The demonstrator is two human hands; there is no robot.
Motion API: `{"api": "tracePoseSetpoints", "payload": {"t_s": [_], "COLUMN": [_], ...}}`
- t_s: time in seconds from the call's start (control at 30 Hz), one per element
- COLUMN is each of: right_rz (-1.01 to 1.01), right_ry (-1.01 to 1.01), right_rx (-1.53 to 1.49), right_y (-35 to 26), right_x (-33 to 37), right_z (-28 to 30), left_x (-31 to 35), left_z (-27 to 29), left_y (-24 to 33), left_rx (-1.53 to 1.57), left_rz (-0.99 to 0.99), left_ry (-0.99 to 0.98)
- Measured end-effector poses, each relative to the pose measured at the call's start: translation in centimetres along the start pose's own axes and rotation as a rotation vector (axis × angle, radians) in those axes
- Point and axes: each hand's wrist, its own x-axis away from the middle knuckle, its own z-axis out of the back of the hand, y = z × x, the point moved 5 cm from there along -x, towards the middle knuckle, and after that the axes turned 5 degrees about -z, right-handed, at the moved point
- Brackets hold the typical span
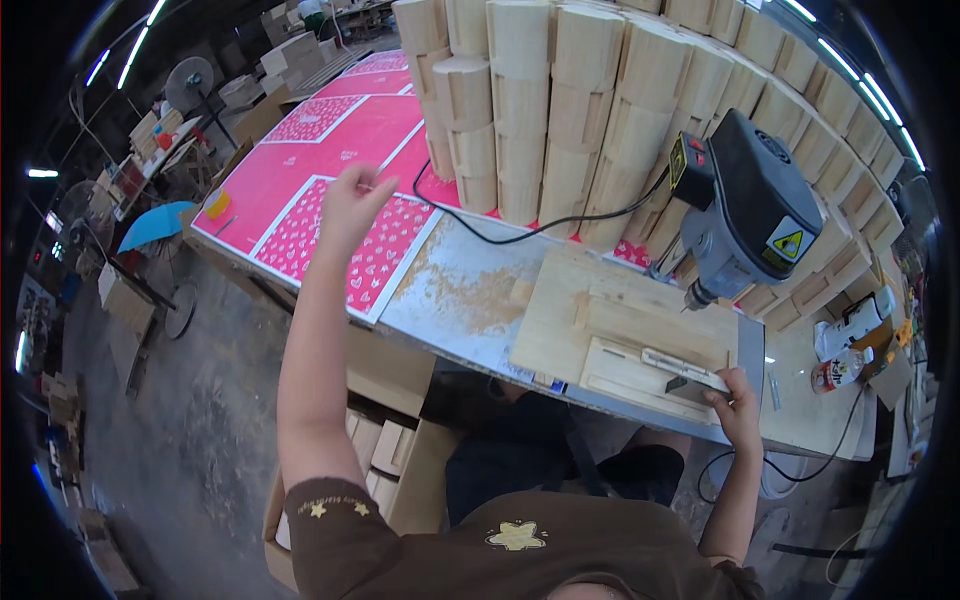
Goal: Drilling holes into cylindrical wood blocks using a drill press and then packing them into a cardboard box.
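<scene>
Sawdust-strewn workbench (470, 290), pink heart-patterned sheets (330, 130), stacked wooden blocks (560, 110), concrete floor (200, 400).

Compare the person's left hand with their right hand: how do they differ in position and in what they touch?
The left hand is raised with its arm stretched out over the pink heart-patterned sheet, fingers loose and holding nothing; the right hand is low at the table's near edge. The left hand touches nothing visible, while the right hand rests against the wooden jig under the drill. Both are bare.
</scene>
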Motion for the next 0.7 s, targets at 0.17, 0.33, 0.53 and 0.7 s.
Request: {"api": "tracePoseSetpoints", "payload": {"t_s": [0.17,0.33,0.53,0.7], "right_rz": [0.009,0.022,0.057,0.045], "right_ry": [-0.001,0.008,-0.023,0.002], "right_rx": [0.01,0.033,0.046,0.029], "right_y": [-0.2,-0.3,-0.6,-0.4], "right_x": [-0.5,-1.0,-1.0,-0.3], "right_z": [-0.1,-0.3,-0.2,0.0], "left_x": [-11.7,-14.9,-13.0,-5.8], "left_z": [-8.6,-13.3,-10.6,-4.3], "left_y": [1.7,-0.7,-0.4,0.9], "left_rx": [-0.069,0.56,0.384,0.798], "left_rz": [-0.151,0.056,-0.115,-0.18], "left_ry": [0.085,0.003,0.282,0.286]}}
